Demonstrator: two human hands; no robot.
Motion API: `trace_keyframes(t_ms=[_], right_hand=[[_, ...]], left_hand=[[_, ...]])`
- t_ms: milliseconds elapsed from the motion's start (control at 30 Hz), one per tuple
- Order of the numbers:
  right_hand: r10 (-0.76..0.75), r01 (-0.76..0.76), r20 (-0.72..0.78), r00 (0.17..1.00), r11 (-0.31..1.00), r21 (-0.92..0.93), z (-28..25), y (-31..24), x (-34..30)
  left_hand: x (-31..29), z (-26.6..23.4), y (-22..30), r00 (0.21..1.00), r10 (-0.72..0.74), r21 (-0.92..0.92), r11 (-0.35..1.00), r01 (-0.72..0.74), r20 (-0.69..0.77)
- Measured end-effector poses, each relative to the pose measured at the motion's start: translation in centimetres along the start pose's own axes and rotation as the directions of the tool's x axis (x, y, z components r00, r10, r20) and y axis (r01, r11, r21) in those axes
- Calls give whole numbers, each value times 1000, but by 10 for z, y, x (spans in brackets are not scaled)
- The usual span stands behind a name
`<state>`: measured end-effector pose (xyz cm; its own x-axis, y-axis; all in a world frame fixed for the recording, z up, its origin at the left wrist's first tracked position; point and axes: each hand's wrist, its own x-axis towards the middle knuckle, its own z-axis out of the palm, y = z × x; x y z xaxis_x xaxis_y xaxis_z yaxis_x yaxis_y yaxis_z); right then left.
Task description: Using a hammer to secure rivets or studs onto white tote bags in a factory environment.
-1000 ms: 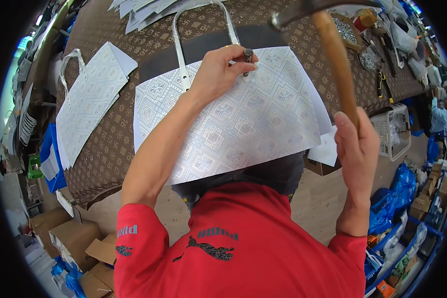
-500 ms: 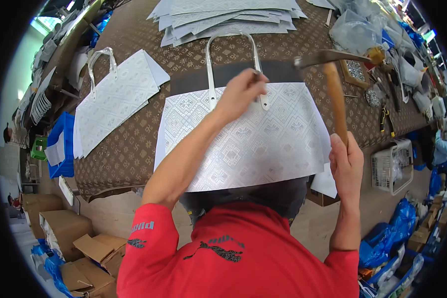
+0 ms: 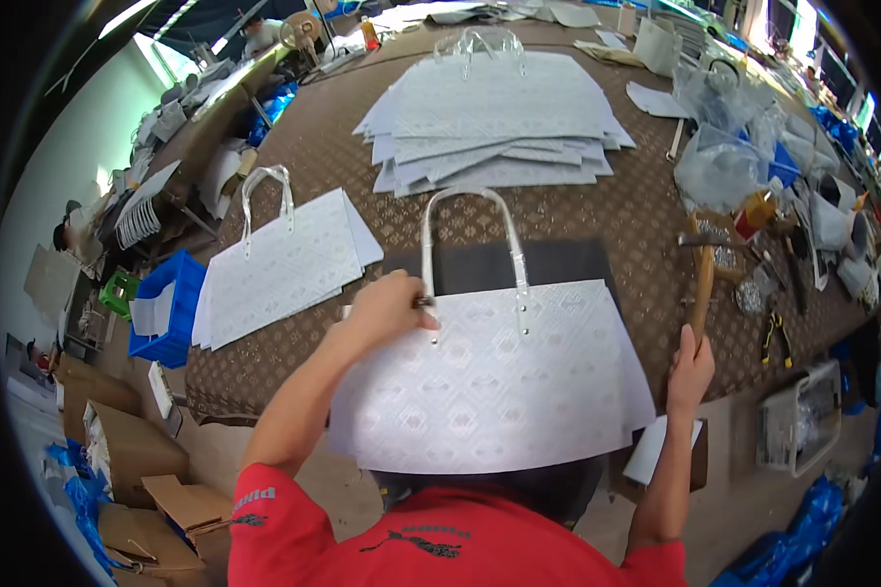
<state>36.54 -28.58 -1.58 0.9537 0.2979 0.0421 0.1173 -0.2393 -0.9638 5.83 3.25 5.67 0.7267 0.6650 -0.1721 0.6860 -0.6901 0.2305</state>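
Note:
A patterned silver-white bag panel lies over the table's near edge, with a dark board showing beyond its far edge. A white strap handle, wrapped in clear film, arches up from the panel; small metal studs show at its ends. My left hand is closed at the handle's left end, with a small dark rod-like tool between the fingers, mostly hidden. Off to the right, my right hand grips the wooden shaft of a hammer, its metal head raised and apart from the panel.
Farther back is a stack of similar panels; another handled panel lies at left. A tray of small metal parts, pliers and plastic bags crowd the right side. A blue crate stands left of the table.
My left hand has moved from the handle's right end to its left end. The hammer has swung outward, away from the panel. The view has tilted up, showing more of the far table.

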Motion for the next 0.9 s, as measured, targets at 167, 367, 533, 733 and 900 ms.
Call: trace_keyframes(t_ms=[167,367,533,733,900], right_hand=[[-97,86,-98,990,990,-112,2,33,8],[-183,172,-52,982,970,-170,9,26,0],[-167,144,-86,982,965,-221,4,37,9],[-13,3,-80,997,992,-127,8,27,10],[-25,-2,-136,990,982,-191,0,43,18]], left_hand=[[22,-113,-2,928,86,63,996,-68,-363],[166,-209,6,446,28,76,993,91,-895],[142,-138,-15,753,-47,13,997,73,-657],[43,-67,-251,828,-351,61,907,417,-436],[23,-72,-341,862,-415,110,880,461,-292]])
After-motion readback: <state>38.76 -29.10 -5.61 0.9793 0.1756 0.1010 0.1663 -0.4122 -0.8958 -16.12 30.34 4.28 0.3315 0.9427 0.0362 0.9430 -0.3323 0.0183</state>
